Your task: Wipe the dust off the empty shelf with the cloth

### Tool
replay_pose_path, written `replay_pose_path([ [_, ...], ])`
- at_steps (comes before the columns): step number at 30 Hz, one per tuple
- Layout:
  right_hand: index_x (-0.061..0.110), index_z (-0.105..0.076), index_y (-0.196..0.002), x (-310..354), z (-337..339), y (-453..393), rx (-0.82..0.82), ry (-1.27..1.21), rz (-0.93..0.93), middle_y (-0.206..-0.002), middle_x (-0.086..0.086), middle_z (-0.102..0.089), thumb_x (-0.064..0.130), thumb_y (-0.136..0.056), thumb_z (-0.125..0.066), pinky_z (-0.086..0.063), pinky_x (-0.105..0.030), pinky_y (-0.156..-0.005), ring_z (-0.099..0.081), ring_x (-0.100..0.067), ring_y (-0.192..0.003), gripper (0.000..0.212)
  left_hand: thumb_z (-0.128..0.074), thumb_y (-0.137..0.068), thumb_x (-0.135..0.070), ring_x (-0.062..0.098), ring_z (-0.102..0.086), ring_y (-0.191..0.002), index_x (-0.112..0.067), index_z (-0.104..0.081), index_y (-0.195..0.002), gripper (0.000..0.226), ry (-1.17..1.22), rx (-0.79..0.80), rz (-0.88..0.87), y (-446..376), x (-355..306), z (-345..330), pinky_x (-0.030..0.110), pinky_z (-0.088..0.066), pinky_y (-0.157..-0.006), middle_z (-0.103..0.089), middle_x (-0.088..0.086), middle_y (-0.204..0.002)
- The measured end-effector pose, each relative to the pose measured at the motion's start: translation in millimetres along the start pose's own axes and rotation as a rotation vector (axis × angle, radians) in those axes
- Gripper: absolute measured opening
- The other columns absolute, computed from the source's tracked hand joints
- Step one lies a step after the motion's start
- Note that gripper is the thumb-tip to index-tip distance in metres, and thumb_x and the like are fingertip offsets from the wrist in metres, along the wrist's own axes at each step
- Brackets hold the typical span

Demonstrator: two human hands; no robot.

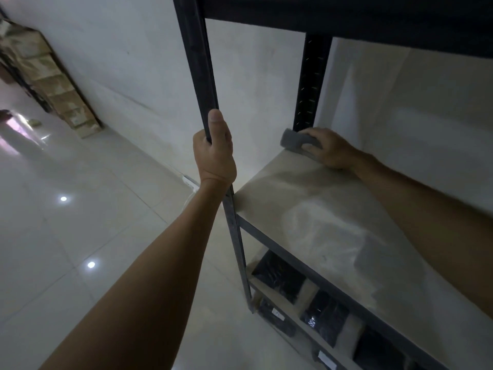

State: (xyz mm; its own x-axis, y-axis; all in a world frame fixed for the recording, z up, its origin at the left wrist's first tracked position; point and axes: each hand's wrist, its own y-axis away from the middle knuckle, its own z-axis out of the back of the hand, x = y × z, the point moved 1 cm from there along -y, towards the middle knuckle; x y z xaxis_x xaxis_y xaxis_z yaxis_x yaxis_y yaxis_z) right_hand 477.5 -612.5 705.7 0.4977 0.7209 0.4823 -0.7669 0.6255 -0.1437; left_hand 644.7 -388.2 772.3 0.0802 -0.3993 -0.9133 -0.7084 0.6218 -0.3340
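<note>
The empty shelf (306,209) is a pale dusty board in a black metal rack, with lighter wiped streaks across its middle. My right hand (332,149) presses a folded grey cloth (294,138) flat onto the board's far left corner, beside the rear black post (310,81). My left hand (214,153) is wrapped around the front black post (198,62) of the rack, thumb up, just above the shelf's front corner.
An upper shelf (346,14) hangs close overhead. The lower shelves hold several black packages (324,320). A white wall runs behind and left of the rack. Glossy white floor tiles (80,209) spread to the left, with stacked cardboard boxes (56,84) along the far wall.
</note>
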Motion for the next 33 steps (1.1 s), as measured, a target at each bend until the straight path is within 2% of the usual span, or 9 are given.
replay_pose_path([
  [3,0.018,-0.058,-0.133,13,-9,19,0.046,-0.009,0.014,-0.123,-0.005,-0.063,0.024,-0.101,-0.057,-0.050,-0.041,-0.093,-0.059,-0.023,-0.108,0.032,-0.041,-0.043,-0.108,0.012,-0.022,-0.047,-0.017,-0.035,-0.055,0.092,-0.011,-0.006,-0.001,-1,2,1,0.024,-0.020,-0.049,-0.029,-0.008,-0.049],
  [6,0.022,-0.060,-0.121,36,-15,50,0.129,-0.022,0.089,-0.115,0.001,-0.062,0.026,-0.103,-0.056,-0.051,-0.035,-0.088,-0.059,-0.013,-0.098,0.019,-0.042,-0.044,-0.108,0.012,-0.023,-0.047,-0.019,-0.035,-0.053,0.090,-0.002,-0.004,0.001,-2,3,1,0.024,-0.020,-0.049,-0.029,-0.009,-0.048],
  [12,0.024,-0.060,-0.135,51,-3,66,0.295,-0.143,0.124,-0.123,0.012,-0.065,0.027,-0.101,-0.059,-0.046,-0.019,-0.098,-0.060,-0.002,-0.112,0.035,-0.042,-0.054,-0.104,0.016,-0.022,-0.049,-0.018,-0.036,-0.053,0.086,-0.005,-0.013,0.002,-2,4,1,0.031,-0.017,-0.050,-0.029,-0.001,-0.051],
  [16,0.021,-0.059,-0.135,33,9,15,0.118,-0.141,0.089,-0.121,0.002,-0.066,0.026,-0.102,-0.058,-0.052,-0.037,-0.098,-0.063,-0.014,-0.108,0.033,-0.036,-0.071,-0.077,0.016,-0.021,-0.049,-0.022,-0.037,-0.049,0.060,-0.042,-0.033,0.012,-4,8,2,0.030,-0.017,-0.050,-0.027,-0.003,-0.050],
  [20,0.017,-0.059,-0.134,24,-15,-1,0.084,-0.017,0.029,-0.121,-0.005,-0.062,0.023,-0.102,-0.057,-0.048,-0.045,-0.099,-0.059,-0.025,-0.110,0.032,-0.035,-0.069,-0.077,0.015,-0.023,-0.048,-0.030,-0.040,-0.040,0.055,-0.035,-0.037,0.029,-5,8,1,0.027,-0.019,-0.050,-0.030,-0.008,-0.046],
  [24,0.020,-0.061,-0.126,44,-25,29,0.169,-0.006,0.166,-0.113,0.005,-0.061,0.023,-0.103,-0.055,-0.046,-0.035,-0.095,-0.056,-0.013,-0.101,0.024,-0.035,-0.068,-0.077,0.014,-0.023,-0.047,-0.030,-0.040,-0.041,0.054,-0.038,-0.037,0.034,-4,6,0,0.026,-0.019,-0.050,-0.030,-0.007,-0.046],
  [28,0.025,-0.058,-0.132,66,-31,75,0.261,-0.163,0.164,-0.119,0.008,-0.063,0.030,-0.102,-0.056,-0.053,-0.032,-0.094,-0.060,-0.004,-0.105,0.031,-0.042,-0.068,-0.087,0.014,-0.024,-0.047,-0.031,-0.041,-0.042,0.062,-0.031,-0.024,0.039,-3,5,0,0.025,-0.021,-0.050,-0.031,-0.009,-0.046],
  [31,0.015,-0.057,-0.139,82,-29,99,0.342,-0.205,0.235,-0.125,0.008,-0.064,0.020,-0.103,-0.057,-0.047,-0.014,-0.095,-0.059,0.003,-0.113,0.036,-0.043,-0.069,-0.087,0.014,-0.022,-0.047,-0.031,-0.042,-0.042,0.062,-0.028,-0.017,0.038,-4,5,1,0.029,-0.017,-0.051,-0.029,-0.007,-0.048],
  [33,0.018,-0.060,-0.134,79,-20,94,0.344,-0.205,0.238,-0.122,0.008,-0.067,0.023,-0.103,-0.057,-0.049,-0.021,-0.096,-0.062,-0.001,-0.111,0.032,-0.035,-0.071,-0.078,0.015,-0.021,-0.048,-0.031,-0.042,-0.042,0.056,-0.034,-0.023,0.039,-4,7,0,0.032,-0.016,-0.052,-0.028,-0.006,-0.048],
])
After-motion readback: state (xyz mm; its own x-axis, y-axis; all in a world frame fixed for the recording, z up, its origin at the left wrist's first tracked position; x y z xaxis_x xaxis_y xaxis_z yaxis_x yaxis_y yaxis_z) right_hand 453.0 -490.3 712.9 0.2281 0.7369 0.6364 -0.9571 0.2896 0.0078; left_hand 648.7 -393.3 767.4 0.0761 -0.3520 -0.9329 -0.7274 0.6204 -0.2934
